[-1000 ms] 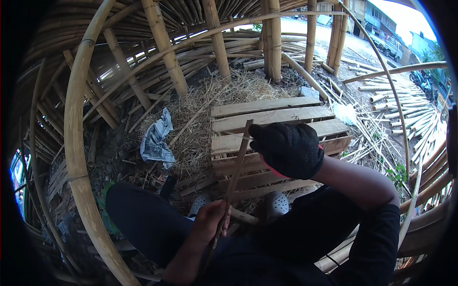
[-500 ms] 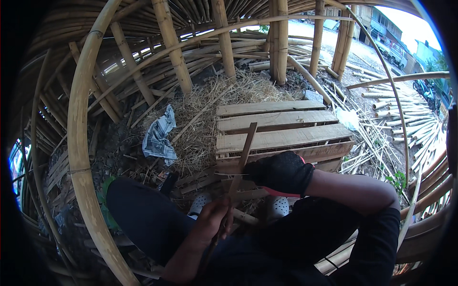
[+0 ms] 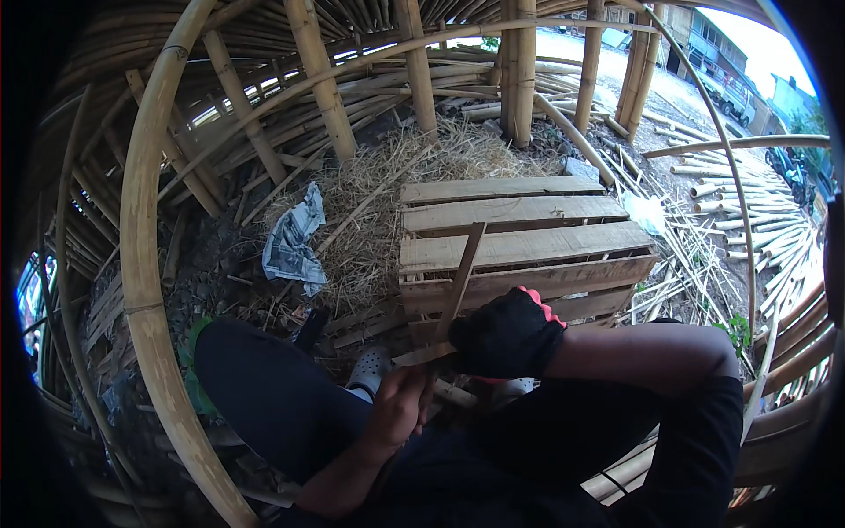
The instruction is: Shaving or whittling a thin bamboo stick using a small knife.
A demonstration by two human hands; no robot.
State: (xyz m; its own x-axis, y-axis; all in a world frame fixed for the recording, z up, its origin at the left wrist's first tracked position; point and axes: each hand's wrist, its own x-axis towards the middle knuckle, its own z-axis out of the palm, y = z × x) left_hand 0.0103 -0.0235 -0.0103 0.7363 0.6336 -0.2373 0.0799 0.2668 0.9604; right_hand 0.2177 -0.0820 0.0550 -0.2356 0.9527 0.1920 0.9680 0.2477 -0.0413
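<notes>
Leftmost, one thick bamboo pole [image 3: 143, 273] curves up beside me, and one crumpled wad of newspaper [image 3: 295, 246] lies next to the straw [image 3: 374, 207], seemingly as loose litter. My bare left hand [image 3: 400, 409] sits low in front of my body, fingers clamped around a flat strip [image 3: 461, 277]; I likely grip it near its lower part so the upper length slants free toward the crate. Just above those fingers the knife [image 3: 424, 355] crosses the strip, tip to the left; whether its edge touches, I can't tell. My gloved right hand [image 3: 510, 334] has its fingers closed in a fist over the handle, which is hidden; the glove probably guards that hand. Behind stands the slatted crate [image 3: 537, 246].

Counting the same way across: one newspaper wad, one strip, one knife, one glove, one crate with three top slats, and stacked bamboo poles [image 3: 748, 198] too many to number.
</notes>
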